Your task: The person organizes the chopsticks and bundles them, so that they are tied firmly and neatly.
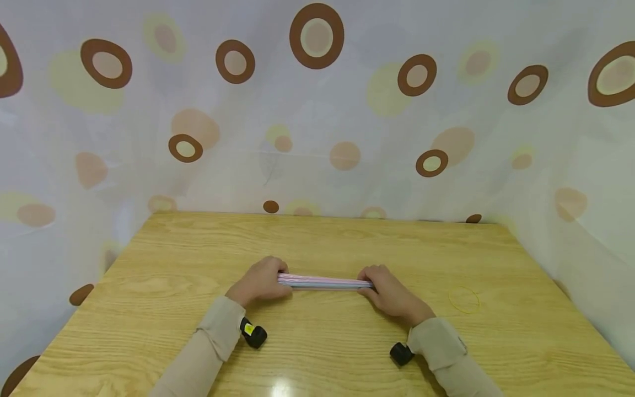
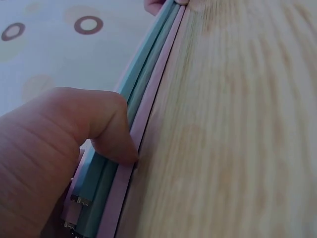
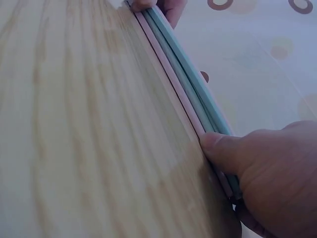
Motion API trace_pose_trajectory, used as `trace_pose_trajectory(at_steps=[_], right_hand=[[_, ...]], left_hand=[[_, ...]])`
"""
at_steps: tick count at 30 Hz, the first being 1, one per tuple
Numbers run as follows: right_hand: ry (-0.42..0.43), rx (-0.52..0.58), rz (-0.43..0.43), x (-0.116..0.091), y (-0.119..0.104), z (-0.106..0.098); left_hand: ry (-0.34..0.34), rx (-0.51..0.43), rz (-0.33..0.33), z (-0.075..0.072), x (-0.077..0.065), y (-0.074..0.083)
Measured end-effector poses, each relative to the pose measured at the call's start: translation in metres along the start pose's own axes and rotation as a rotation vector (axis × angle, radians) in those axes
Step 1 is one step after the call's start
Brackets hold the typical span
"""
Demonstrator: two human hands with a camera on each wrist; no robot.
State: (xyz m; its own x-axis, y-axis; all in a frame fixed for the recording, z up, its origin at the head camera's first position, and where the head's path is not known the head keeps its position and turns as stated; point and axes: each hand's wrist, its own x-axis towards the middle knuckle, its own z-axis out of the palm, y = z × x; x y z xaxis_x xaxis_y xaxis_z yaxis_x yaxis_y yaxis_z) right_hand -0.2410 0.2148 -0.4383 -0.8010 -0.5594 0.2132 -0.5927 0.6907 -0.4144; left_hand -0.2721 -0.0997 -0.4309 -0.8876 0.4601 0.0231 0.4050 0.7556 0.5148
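On yellow wood-grain table (image 1: pixel 322 347) | gripping bundled slim pink-and-teal sticks (image 1: pixel 324 282) at both ends with left hand (image 1: pixel 261 280) and right hand (image 1: pixel 394 293) | squeeze evenly, align staggered left ends

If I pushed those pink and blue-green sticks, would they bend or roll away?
The sticks would probably stay stiff, since they run straight between the left hand and right hand. Let go, they might slide apart, as no band shows around them. They may not roll far, because some sides look flat.
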Motion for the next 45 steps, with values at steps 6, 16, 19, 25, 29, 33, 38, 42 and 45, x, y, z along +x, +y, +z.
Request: trace_pose_trajectory(at_steps=[6,16,19,25,29,33,38,42,45], right_hand=[[-0.031,-0.030,0.022,0.001,-0.003,0.001],[-0.043,-0.171,-0.016,-0.001,-0.010,0.000],[-0.041,-0.215,-0.023,-0.001,-0.012,0.002],[-0.029,-0.257,-0.012,0.000,-0.014,0.003],[-0.028,-0.267,-0.017,0.001,-0.015,0.004],[-0.025,-0.277,-0.017,-0.001,-0.015,0.005],[-0.007,-0.278,-0.021,-0.002,-0.016,0.005],[-0.023,-0.262,-0.028,-0.002,-0.016,0.003],[-0.045,-0.230,-0.037,-0.001,-0.016,0.002]], left_hand=[[-0.011,0.015,-0.030,-0.001,-0.001,0.001],[-0.038,0.096,0.014,0.000,-0.001,0.007],[-0.033,0.122,0.030,0.000,-0.002,0.009],[0.006,0.169,0.079,0.001,-0.001,0.008],[0.006,0.160,0.083,0.002,-0.001,0.006],[-0.011,0.125,0.064,0.002,-0.002,0.008],[-0.036,0.088,0.037,0.000,-0.003,0.011],[-0.053,0.113,0.037,-0.001,-0.003,0.012],[-0.037,0.166,0.053,-0.001,-0.005,0.013]])
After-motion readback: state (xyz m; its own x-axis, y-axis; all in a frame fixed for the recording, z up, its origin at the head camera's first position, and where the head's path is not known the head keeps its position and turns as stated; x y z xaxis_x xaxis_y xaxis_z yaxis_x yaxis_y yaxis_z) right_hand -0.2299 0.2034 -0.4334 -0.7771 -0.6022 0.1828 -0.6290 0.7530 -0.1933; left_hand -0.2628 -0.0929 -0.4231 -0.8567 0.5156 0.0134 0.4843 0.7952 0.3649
